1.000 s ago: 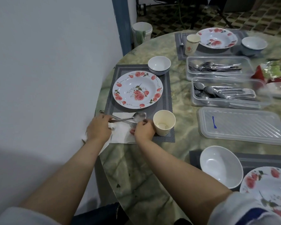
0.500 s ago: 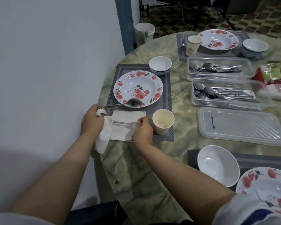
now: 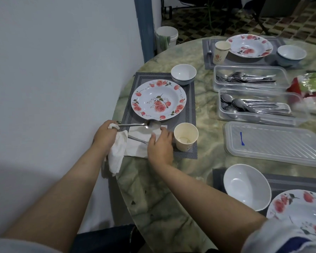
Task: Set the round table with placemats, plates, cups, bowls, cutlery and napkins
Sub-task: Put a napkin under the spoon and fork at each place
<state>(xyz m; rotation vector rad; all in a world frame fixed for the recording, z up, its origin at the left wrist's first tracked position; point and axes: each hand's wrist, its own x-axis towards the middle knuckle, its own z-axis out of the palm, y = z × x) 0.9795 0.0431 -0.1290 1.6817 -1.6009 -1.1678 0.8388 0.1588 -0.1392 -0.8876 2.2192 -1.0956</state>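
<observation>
Gripping a spoon [image 3: 140, 124] by its handle together with a bunched white napkin [image 3: 116, 152], the left hand [image 3: 106, 135] hovered at the near-left corner of the placemat [image 3: 191, 99], at the very edge of the counter [image 3: 164, 207]. The spoon's bowl hung just above a second, flat napkin [image 3: 138, 141] lying on the placemat's near edge, with another piece of cutlery [image 3: 138, 139] resting on it. The right hand [image 3: 160, 145] lay on that flat napkin, fingers loosely curled and pressing it down; whether it pinched the paper could not be told. A paper cup [image 3: 185, 136] stood upright just beside its knuckles. The floral plate [image 3: 159, 99] sat mid-placemat, a small white bowl [image 3: 183, 73] at its far corner.

Most likely to go wrong was the bunched napkin, which drooped past the counter's edge and could slip from the hand to the floor. The light, empty cup could also tip if the right hand swung outward. The spoon, held only at its handle's end, might swivel and land crooked or strike the plate's rim.
</observation>
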